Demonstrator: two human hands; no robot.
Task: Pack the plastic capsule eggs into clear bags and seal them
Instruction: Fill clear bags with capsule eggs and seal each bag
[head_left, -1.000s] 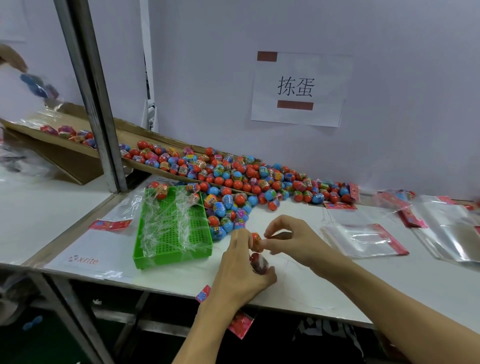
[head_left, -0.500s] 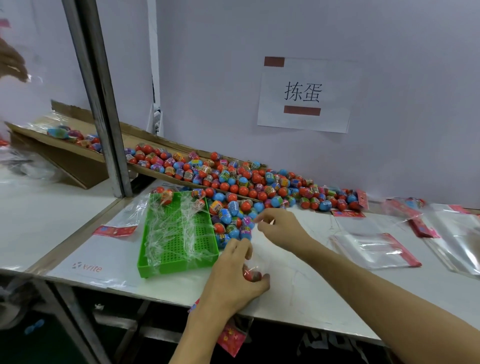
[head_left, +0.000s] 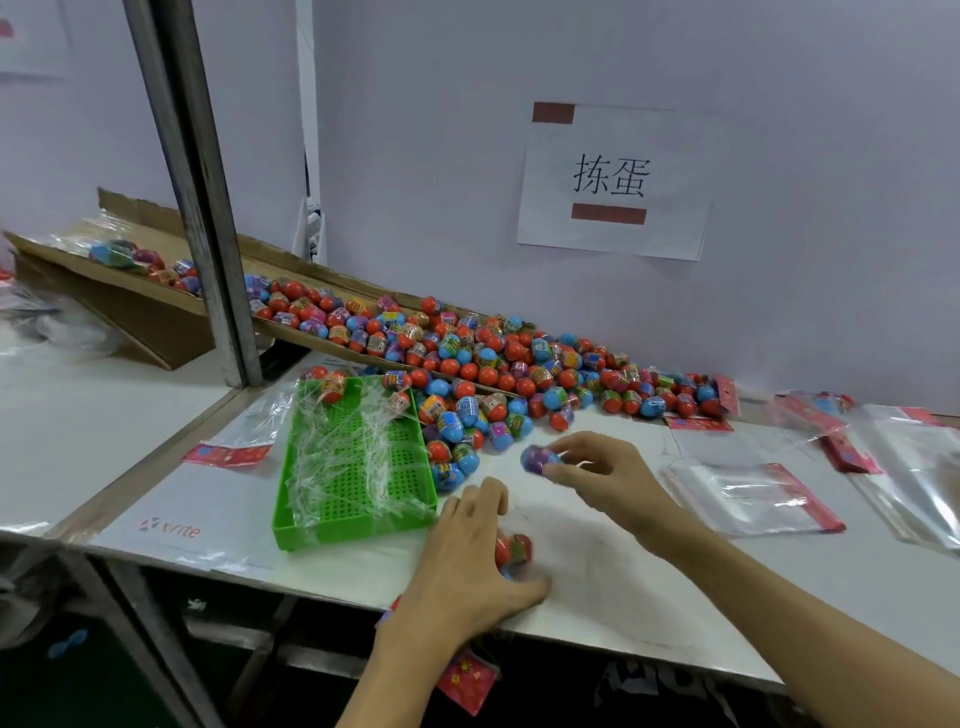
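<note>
My left hand (head_left: 467, 561) grips the mouth of a clear bag (head_left: 524, 525) at the table's front edge; a red egg (head_left: 511, 551) sits inside it. The bag's red header (head_left: 467, 675) hangs below the table edge. Just right of the egg pile, my right hand (head_left: 602, 478) pinches a purple and blue egg (head_left: 537, 460) above the table. A big pile of red, blue and purple capsule eggs (head_left: 493, 374) spills from a cardboard chute (head_left: 156, 317) onto the table.
A green perforated tray (head_left: 353, 462) holding clear plastic strips lies left of my hands. Flat clear bags with red headers (head_left: 753, 499) lie to the right, more at the far right (head_left: 914, 467). A metal post (head_left: 197, 197) stands at the left. Paper sign on the wall (head_left: 613, 179).
My right hand dropped a red egg into the bag, reached to the pile, and now comes back with a purple and blue egg. My left hand kept hold of the bag.
</note>
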